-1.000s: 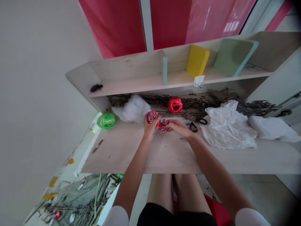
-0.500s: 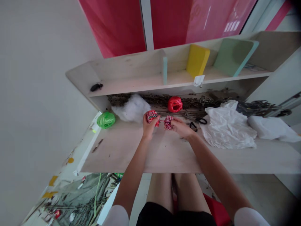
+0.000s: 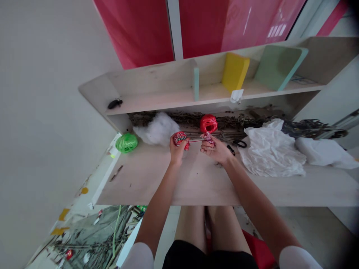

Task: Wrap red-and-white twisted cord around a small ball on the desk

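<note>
Spreading wider vs prev: L hand [image 3: 177,150] clamps twine ball [image 3: 180,138], R hand [image 3: 215,151] pinches bundle [image 3: 208,138].

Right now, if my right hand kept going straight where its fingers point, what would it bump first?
Your right hand would probably meet the red raffia ball first, though depth is hard to judge from this view.

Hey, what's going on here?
A person sits at a wooden desk. Their left hand grips a red-and-white twine ball, and their right hand pinches a small twine bundle, with a strand stretched between them. A red ball, green ball and scissors lie nearby.
</note>
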Available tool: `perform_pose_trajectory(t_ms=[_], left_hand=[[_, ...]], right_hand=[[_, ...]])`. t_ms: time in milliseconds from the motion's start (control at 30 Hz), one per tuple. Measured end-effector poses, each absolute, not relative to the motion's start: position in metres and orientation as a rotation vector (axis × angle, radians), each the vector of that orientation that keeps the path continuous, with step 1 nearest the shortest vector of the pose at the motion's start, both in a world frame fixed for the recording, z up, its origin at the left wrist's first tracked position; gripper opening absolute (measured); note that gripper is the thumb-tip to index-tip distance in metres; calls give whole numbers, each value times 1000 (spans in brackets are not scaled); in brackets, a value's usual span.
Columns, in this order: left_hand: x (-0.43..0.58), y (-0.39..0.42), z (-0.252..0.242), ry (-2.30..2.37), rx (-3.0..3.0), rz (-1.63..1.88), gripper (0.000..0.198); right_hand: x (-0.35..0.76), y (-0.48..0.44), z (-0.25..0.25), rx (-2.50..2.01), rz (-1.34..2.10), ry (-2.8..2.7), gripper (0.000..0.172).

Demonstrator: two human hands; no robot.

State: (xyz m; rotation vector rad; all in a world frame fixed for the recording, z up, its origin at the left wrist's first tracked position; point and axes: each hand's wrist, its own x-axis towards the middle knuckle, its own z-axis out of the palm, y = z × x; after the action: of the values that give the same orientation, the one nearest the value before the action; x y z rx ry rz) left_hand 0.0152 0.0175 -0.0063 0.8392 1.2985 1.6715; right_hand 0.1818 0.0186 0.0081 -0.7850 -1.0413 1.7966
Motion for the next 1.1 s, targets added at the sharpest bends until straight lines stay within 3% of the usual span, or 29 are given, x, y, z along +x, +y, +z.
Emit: perform_pose_trajectory(t_ms=[167,333,667,900,1100], left_hand=[[11,19,-5,1331,758,1677,51],[8,19,-2,1323,765,1711,51],[6,18,-2,1279,758,1768,51],[2,23,-5,1243,685,1784,48],[5,23,-4,1260,645,1771,47]], right_hand=[[189,15,17,-765,1841,-1043,22],[193,15,18,-686,1993,-927,41],[180,22,-2,-1153,1506,-1061,44],[195,18,16,-674,1865,-886,33],[196,11,18,-546,1898,-981,50]])
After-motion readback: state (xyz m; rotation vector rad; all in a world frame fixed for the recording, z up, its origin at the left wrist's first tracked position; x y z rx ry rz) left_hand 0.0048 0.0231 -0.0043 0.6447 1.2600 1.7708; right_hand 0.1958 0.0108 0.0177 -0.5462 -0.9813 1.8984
